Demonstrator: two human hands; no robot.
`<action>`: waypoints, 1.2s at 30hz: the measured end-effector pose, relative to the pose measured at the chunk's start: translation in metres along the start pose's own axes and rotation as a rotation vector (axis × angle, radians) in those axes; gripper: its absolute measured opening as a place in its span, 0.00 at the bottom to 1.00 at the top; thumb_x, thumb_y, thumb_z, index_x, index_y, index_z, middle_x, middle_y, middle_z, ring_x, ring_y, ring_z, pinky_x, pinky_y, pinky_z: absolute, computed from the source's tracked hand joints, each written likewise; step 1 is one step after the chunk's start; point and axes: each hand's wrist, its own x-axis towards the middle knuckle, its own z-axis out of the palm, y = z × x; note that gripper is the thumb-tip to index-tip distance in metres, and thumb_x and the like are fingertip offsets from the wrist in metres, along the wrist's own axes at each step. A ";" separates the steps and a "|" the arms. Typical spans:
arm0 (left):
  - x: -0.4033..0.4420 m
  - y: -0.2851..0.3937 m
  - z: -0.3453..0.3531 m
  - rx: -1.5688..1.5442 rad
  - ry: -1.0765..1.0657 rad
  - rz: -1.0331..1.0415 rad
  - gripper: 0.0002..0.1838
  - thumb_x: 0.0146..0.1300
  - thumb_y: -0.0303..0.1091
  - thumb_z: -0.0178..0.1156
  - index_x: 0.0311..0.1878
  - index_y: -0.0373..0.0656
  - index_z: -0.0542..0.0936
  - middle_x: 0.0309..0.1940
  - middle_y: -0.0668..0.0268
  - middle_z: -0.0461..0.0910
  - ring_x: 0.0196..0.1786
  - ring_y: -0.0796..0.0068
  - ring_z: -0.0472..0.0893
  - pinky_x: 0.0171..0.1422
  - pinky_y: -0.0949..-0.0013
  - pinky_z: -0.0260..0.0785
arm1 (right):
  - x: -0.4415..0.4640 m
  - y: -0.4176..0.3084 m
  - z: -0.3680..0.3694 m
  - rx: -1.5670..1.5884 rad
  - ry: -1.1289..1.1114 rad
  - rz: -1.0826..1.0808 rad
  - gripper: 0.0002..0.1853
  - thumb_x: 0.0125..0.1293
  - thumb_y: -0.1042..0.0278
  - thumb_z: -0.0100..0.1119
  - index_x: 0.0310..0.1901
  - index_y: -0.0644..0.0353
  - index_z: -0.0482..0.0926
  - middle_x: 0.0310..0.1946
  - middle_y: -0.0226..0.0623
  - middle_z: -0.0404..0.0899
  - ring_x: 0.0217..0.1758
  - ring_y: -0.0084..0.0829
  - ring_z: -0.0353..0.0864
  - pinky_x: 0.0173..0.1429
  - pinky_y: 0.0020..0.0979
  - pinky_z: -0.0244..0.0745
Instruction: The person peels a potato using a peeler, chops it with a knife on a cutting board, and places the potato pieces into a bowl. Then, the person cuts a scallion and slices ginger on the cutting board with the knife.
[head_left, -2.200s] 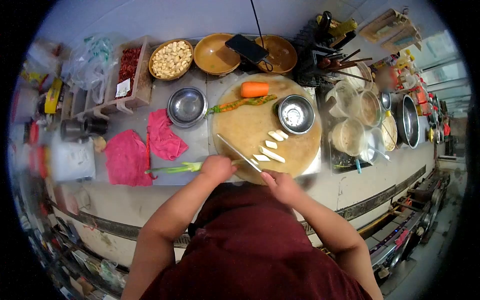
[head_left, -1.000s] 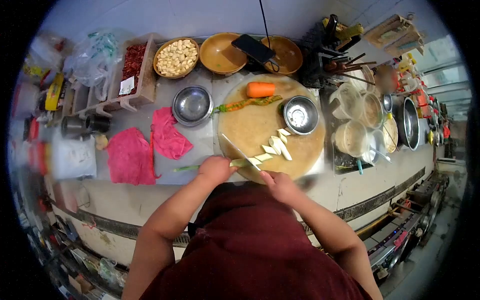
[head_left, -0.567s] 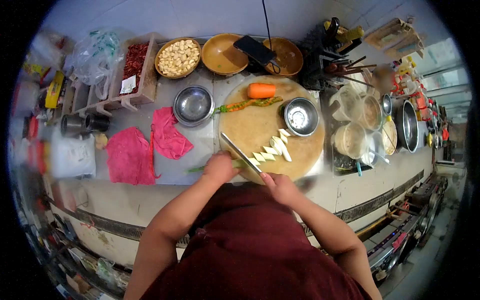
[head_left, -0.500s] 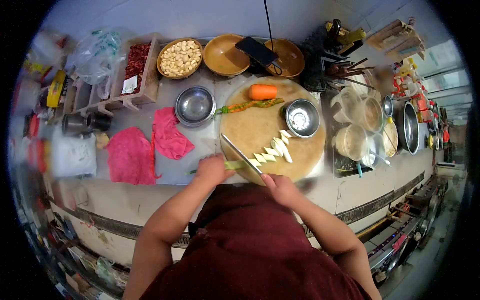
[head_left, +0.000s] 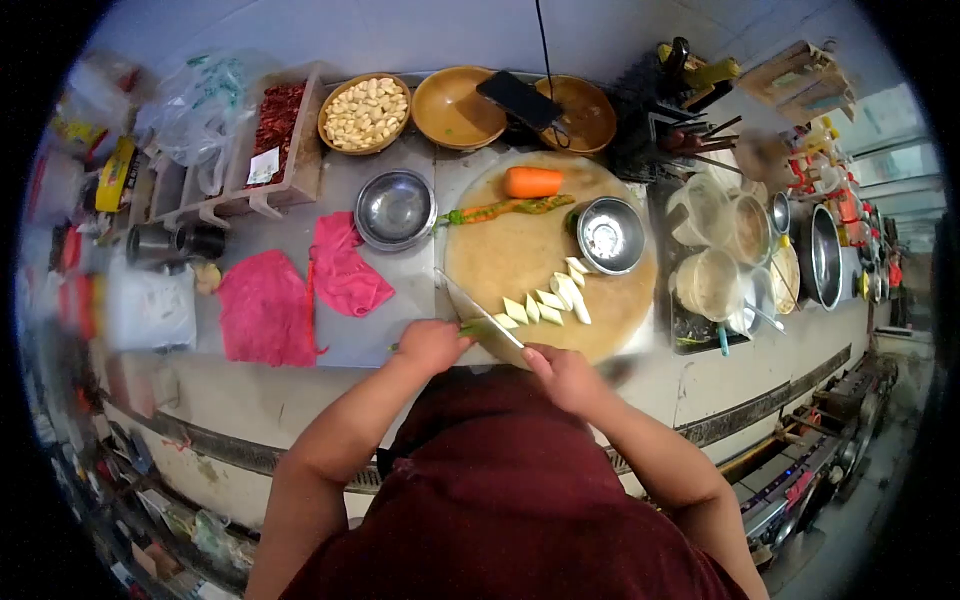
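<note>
My left hand [head_left: 432, 346] is closed around a green scallion stalk [head_left: 470, 327] at the near left edge of the round wooden cutting board [head_left: 500, 250]. In my right hand [head_left: 562, 374] is the handle of a kitchen knife [head_left: 480, 310], its blade slanting away to the left beside my left fingers. Several pale slanted scallion pieces [head_left: 549, 299] lie in a row to the right of the blade. Farther back on the board are a carrot piece [head_left: 533, 182], some long orange-green peppers [head_left: 510, 209] and a steel bowl [head_left: 610, 236].
Left of the board are another steel bowl [head_left: 394, 209] and pink cloths [head_left: 268, 308]. Behind stand a bowl of garlic cloves [head_left: 365, 114], a bin of dried chillies [head_left: 278, 125] and a phone [head_left: 518, 99] across brown bowls. Plastic tubs [head_left: 703, 283] stand at the right.
The blade has shifted slightly left along the scallion, and another slanted piece lies beside it. My left hand has moved slightly right and closer to the blade.
</note>
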 end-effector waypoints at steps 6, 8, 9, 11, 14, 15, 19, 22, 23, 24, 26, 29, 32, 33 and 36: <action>0.005 0.002 0.010 0.027 -0.004 -0.035 0.26 0.66 0.58 0.52 0.38 0.42 0.85 0.33 0.53 0.85 0.39 0.52 0.84 0.44 0.51 0.75 | 0.022 0.002 0.022 -0.019 0.005 -0.008 0.25 0.75 0.45 0.45 0.50 0.61 0.81 0.37 0.58 0.81 0.44 0.57 0.81 0.50 0.45 0.75; 0.001 -0.011 0.003 0.021 0.171 -0.021 0.27 0.66 0.58 0.52 0.41 0.40 0.84 0.32 0.52 0.85 0.37 0.50 0.84 0.43 0.52 0.76 | 0.025 0.011 0.023 0.027 0.033 -0.043 0.25 0.74 0.45 0.46 0.53 0.60 0.80 0.37 0.57 0.82 0.44 0.55 0.82 0.50 0.44 0.76; 0.001 -0.019 -0.007 -0.011 0.162 -0.136 0.26 0.65 0.55 0.53 0.45 0.39 0.83 0.38 0.51 0.84 0.42 0.51 0.83 0.46 0.52 0.75 | 0.020 0.014 0.021 0.030 0.039 -0.042 0.25 0.74 0.45 0.46 0.53 0.60 0.80 0.37 0.57 0.82 0.44 0.55 0.82 0.50 0.44 0.76; 0.000 -0.040 -0.021 -0.041 0.149 -0.246 0.25 0.65 0.53 0.55 0.48 0.38 0.81 0.43 0.49 0.83 0.47 0.51 0.83 0.50 0.51 0.73 | -0.005 0.027 0.014 0.060 0.219 -0.091 0.25 0.73 0.46 0.49 0.56 0.59 0.78 0.39 0.55 0.83 0.44 0.52 0.84 0.49 0.42 0.77; 0.005 -0.059 -0.017 0.107 0.548 -0.329 0.31 0.62 0.51 0.59 0.61 0.35 0.73 0.59 0.45 0.74 0.64 0.48 0.72 0.65 0.51 0.65 | -0.053 0.063 -0.012 0.031 0.347 0.064 0.24 0.72 0.50 0.52 0.60 0.60 0.77 0.42 0.55 0.83 0.46 0.49 0.85 0.51 0.40 0.77; 0.005 -0.051 -0.015 0.135 0.593 -0.223 0.36 0.61 0.51 0.61 0.65 0.35 0.68 0.65 0.44 0.66 0.68 0.46 0.65 0.70 0.50 0.58 | -0.067 0.074 -0.015 0.025 0.411 0.087 0.23 0.72 0.51 0.53 0.60 0.60 0.77 0.42 0.55 0.83 0.47 0.50 0.85 0.52 0.40 0.77; 0.019 0.008 0.012 0.049 0.453 0.162 0.50 0.51 0.57 0.69 0.70 0.36 0.61 0.71 0.44 0.55 0.73 0.42 0.57 0.76 0.48 0.51 | -0.103 0.127 -0.024 -0.010 0.538 0.169 0.23 0.72 0.52 0.52 0.59 0.61 0.77 0.43 0.58 0.82 0.47 0.50 0.84 0.51 0.40 0.77; 0.053 0.046 0.031 0.046 0.392 0.354 0.54 0.50 0.61 0.70 0.72 0.35 0.59 0.74 0.44 0.49 0.77 0.43 0.50 0.79 0.49 0.47 | -0.098 0.139 -0.033 -0.023 0.565 0.271 0.24 0.73 0.50 0.52 0.58 0.61 0.78 0.41 0.60 0.82 0.46 0.54 0.84 0.49 0.42 0.77; 0.067 0.054 0.032 0.038 0.413 0.458 0.56 0.49 0.62 0.70 0.71 0.34 0.59 0.75 0.44 0.47 0.78 0.44 0.47 0.80 0.49 0.45 | -0.090 0.140 -0.036 -0.101 0.544 0.316 0.24 0.73 0.49 0.51 0.58 0.61 0.78 0.40 0.60 0.82 0.46 0.55 0.83 0.48 0.44 0.77; 0.079 0.060 0.032 0.039 0.412 0.464 0.56 0.49 0.62 0.70 0.71 0.34 0.59 0.75 0.44 0.47 0.78 0.44 0.47 0.80 0.49 0.45 | -0.082 0.140 -0.039 -0.178 0.522 0.362 0.25 0.73 0.48 0.50 0.57 0.61 0.78 0.39 0.60 0.82 0.45 0.57 0.82 0.47 0.45 0.77; 0.099 0.069 0.026 -0.018 0.473 0.514 0.59 0.46 0.64 0.70 0.73 0.35 0.58 0.75 0.44 0.48 0.79 0.46 0.48 0.81 0.49 0.40 | -0.065 0.139 -0.040 -0.162 0.539 0.301 0.26 0.73 0.47 0.50 0.57 0.62 0.78 0.37 0.60 0.82 0.44 0.58 0.82 0.47 0.47 0.76; 0.121 0.072 0.012 0.028 0.471 0.619 0.60 0.43 0.65 0.71 0.71 0.32 0.59 0.74 0.44 0.51 0.78 0.46 0.50 0.81 0.48 0.41 | -0.046 0.116 -0.053 -0.145 0.475 0.245 0.26 0.73 0.46 0.50 0.57 0.62 0.77 0.36 0.60 0.82 0.45 0.58 0.81 0.47 0.48 0.76; 0.129 0.073 0.011 0.043 0.473 0.705 0.61 0.40 0.67 0.71 0.68 0.28 0.61 0.72 0.41 0.55 0.76 0.42 0.54 0.80 0.48 0.45 | -0.045 0.115 -0.057 -0.090 0.449 0.172 0.27 0.72 0.44 0.51 0.53 0.64 0.78 0.29 0.56 0.82 0.40 0.54 0.84 0.46 0.46 0.76; 0.129 0.074 0.012 0.049 0.466 0.710 0.61 0.40 0.67 0.71 0.68 0.28 0.61 0.72 0.41 0.55 0.76 0.42 0.54 0.80 0.48 0.45 | -0.047 0.115 -0.061 0.028 0.352 0.285 0.27 0.72 0.43 0.51 0.47 0.64 0.78 0.24 0.52 0.80 0.31 0.48 0.81 0.40 0.44 0.75; 0.125 0.082 0.014 0.040 0.467 0.731 0.61 0.40 0.68 0.70 0.70 0.32 0.61 0.72 0.43 0.56 0.76 0.44 0.55 0.79 0.46 0.46 | -0.059 0.139 -0.063 0.565 0.193 0.469 0.30 0.72 0.37 0.47 0.33 0.62 0.76 0.16 0.42 0.72 0.17 0.36 0.72 0.27 0.38 0.71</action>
